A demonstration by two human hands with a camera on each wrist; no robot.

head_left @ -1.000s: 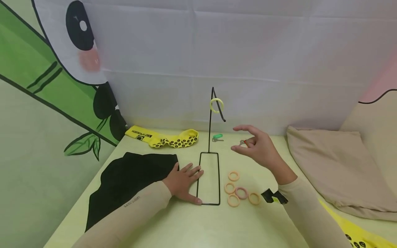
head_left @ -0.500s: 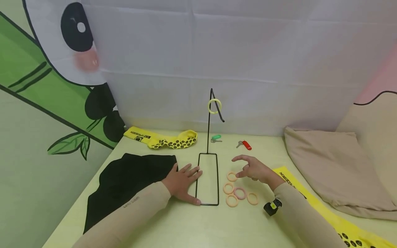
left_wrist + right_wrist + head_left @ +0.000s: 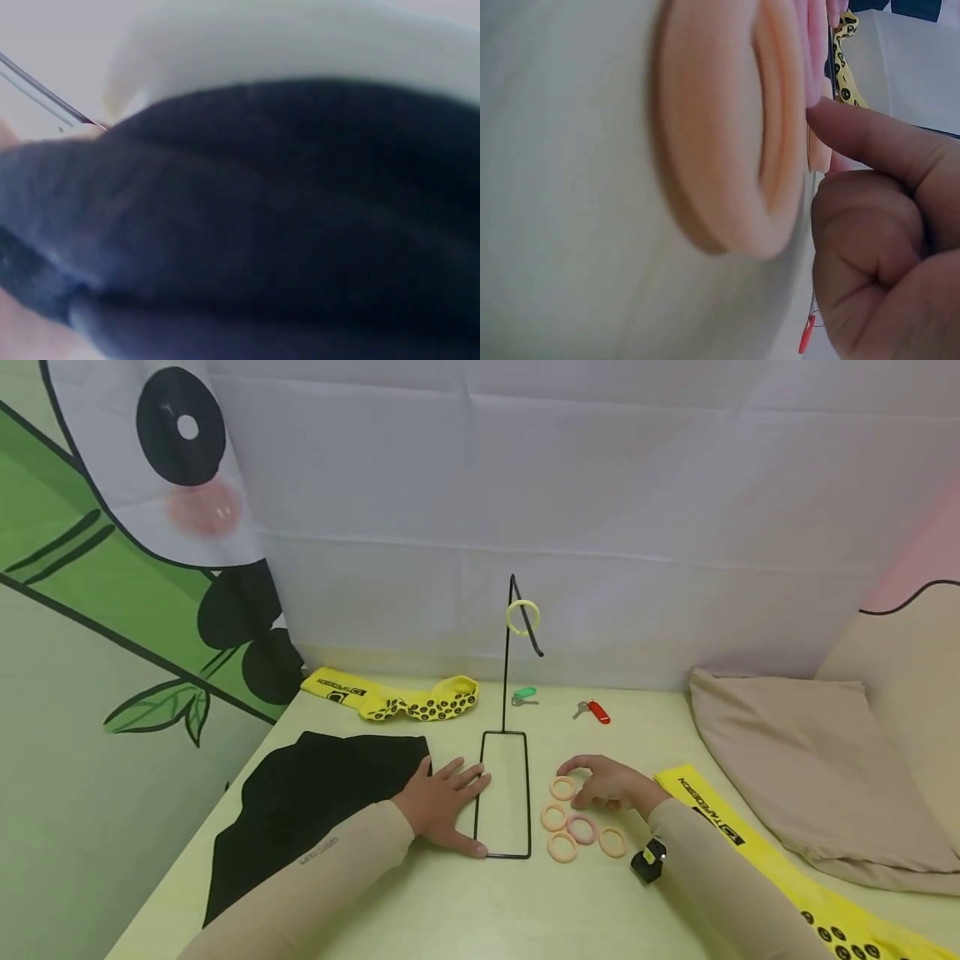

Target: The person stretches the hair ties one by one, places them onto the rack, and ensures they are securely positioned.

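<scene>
My left hand (image 3: pixel 437 806) lies with fingers spread across the left side of the rectangular base of a black wire stand (image 3: pixel 528 793). A pale yellow ring (image 3: pixel 537 612) hangs on the stand's sloping arm. Right of the base, my right hand (image 3: pixel 611 787) is low over the table, thumb and index apart at the edges of the farthest orange ring (image 3: pixel 553 796); its other fingers are curled in. Several more orange rings (image 3: pixel 562 859) lie nearer, around a pink ring (image 3: pixel 592 839). One orange ring (image 3: pixel 705 127) looms large in the right wrist view.
Black cloth (image 3: pixel 315 802) lies by the left forearm. Behind are a yellow printed band (image 3: pixel 427 703), a key with green tag (image 3: pixel 525 692) and another with red tag (image 3: pixel 598 712). At right are a second yellow band (image 3: pixel 750 860) and beige cloth (image 3: pixel 795 760).
My right hand has come down and toward me, from in front of the red-tagged key to the farthest orange ring. The left hand stays on the stand's base.
</scene>
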